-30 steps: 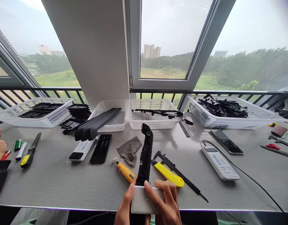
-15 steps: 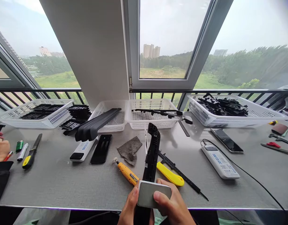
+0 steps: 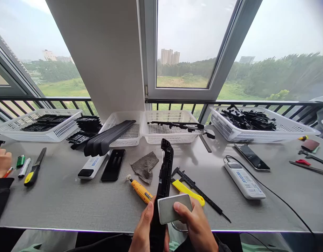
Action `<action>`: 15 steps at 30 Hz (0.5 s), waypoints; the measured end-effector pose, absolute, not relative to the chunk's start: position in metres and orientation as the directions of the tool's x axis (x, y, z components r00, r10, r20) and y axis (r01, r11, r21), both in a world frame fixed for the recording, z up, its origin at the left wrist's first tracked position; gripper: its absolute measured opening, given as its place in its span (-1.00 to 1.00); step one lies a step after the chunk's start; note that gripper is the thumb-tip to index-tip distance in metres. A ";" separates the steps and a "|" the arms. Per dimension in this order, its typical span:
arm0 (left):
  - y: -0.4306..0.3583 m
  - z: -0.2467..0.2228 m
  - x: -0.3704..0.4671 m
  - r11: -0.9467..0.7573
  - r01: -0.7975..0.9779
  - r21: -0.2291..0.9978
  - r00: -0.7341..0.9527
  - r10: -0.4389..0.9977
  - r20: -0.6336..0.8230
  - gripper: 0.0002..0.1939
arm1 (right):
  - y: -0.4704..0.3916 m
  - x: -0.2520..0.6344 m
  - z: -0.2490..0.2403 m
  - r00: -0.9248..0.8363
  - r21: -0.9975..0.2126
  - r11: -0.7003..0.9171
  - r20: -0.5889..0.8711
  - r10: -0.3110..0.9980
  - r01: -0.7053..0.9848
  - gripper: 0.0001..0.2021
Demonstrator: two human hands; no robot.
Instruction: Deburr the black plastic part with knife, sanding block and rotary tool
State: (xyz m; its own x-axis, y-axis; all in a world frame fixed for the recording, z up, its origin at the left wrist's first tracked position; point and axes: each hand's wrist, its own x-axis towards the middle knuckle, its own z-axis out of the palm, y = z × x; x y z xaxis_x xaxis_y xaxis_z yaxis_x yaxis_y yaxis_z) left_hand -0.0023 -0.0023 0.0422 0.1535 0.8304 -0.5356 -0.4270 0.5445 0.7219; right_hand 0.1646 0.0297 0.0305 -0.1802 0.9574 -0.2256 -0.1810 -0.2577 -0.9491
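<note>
My left hand (image 3: 144, 224) is wrapped round the lower part of a long black plastic part (image 3: 165, 175), its bent top end pointing away from me. In my right hand (image 3: 197, 224) is a grey rectangular block with pale edges (image 3: 168, 210), gripped with the thumb on its upper face. The block lies across the side of the black part; whether they touch is hard to tell. Near my hands lie an orange rotary tool (image 3: 141, 191), a yellow-handled utility knife (image 3: 189, 193), black calipers (image 3: 200, 194) and a grey-brown cloth (image 3: 145, 167).
White baskets (image 3: 156, 139) line the back, some with black plastic parts. Long black covers (image 3: 109, 140) lean over one basket. Phones (image 3: 113, 165), white devices (image 3: 245, 182) and a cable (image 3: 282, 203) lie around. Another person's hand (image 3: 1, 162) is at left, near a yellow-black knife (image 3: 35, 171).
The block has tilted and shifted slightly right against the black part. The black part's top end has moved a little left. Both hands keep their grips.
</note>
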 end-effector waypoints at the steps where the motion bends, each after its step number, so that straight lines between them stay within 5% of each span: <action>1: -0.003 0.041 -0.002 0.548 -0.427 0.719 0.145 0.826 -0.544 0.12 | 0.030 0.164 0.032 -0.165 -0.946 -0.260 -0.230 0.959 -0.193 -0.33; 4: -0.001 0.039 0.001 0.518 -0.424 0.743 0.126 0.846 -0.517 0.12 | 0.032 0.163 0.033 -0.139 -0.949 -0.270 -0.249 0.959 -0.163 -0.35; 10: 0.014 0.053 0.001 0.554 -0.465 0.691 0.262 0.832 -0.490 -0.18 | 0.013 0.162 0.017 0.369 -1.000 0.010 0.019 0.929 0.028 -0.51; 12: 0.018 0.056 -0.002 0.521 -0.499 0.692 0.261 0.852 -0.453 -0.21 | 0.005 0.164 0.012 0.372 -0.984 0.119 0.161 0.914 0.131 -0.56; 15: 0.019 0.051 -0.005 0.495 -0.519 0.697 0.228 0.866 -0.444 -0.18 | -0.001 0.166 0.014 0.155 -0.921 0.324 0.360 0.920 0.218 -0.64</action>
State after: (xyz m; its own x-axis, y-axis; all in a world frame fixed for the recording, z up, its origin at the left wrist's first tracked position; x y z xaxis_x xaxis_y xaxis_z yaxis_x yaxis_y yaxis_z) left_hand -0.0048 0.0192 0.0506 0.2285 0.8662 -0.4445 -0.5188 0.4946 0.6973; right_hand 0.1658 -0.0009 0.0138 0.1548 0.9200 0.3600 0.2175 0.3237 -0.9208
